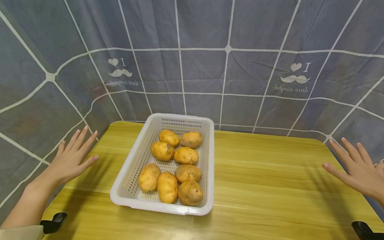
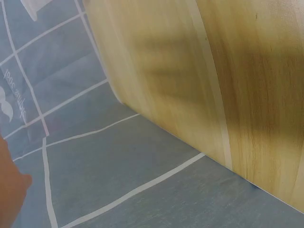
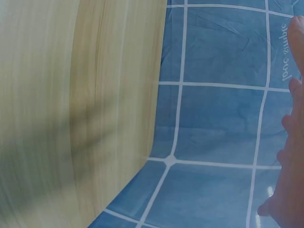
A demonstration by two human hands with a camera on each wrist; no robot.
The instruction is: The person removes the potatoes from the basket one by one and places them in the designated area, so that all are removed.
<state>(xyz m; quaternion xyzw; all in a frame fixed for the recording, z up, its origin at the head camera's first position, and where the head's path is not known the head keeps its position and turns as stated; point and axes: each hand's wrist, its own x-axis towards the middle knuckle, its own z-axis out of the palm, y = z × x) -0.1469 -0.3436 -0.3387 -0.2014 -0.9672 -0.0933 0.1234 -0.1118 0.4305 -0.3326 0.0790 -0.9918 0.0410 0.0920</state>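
The left grip [image 1: 71, 160], fingers spread and empty, is at nine o'clock from the basket [image 1: 210, 163], which stands on the desk [image 1: 264, 176] with potatoes [image 1: 186, 155] inside; the right grip [image 1: 361, 170], likewise, at three. Potatoes may roll, so handling should be gentle.

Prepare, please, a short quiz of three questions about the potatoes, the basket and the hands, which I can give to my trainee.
1. Count: How many potatoes lie in the white basket?
2. Fill in the gap: In the head view, the white basket stands nearer to the person's ____ hand.
3. True or false: The right hand holds nothing.

Key:
1. Eight.
2. Left; the white basket is closer to the left hand, with a wider stretch of tabletop on its other side.
3. True; the fingers of the right hand are extended, with no object in them.
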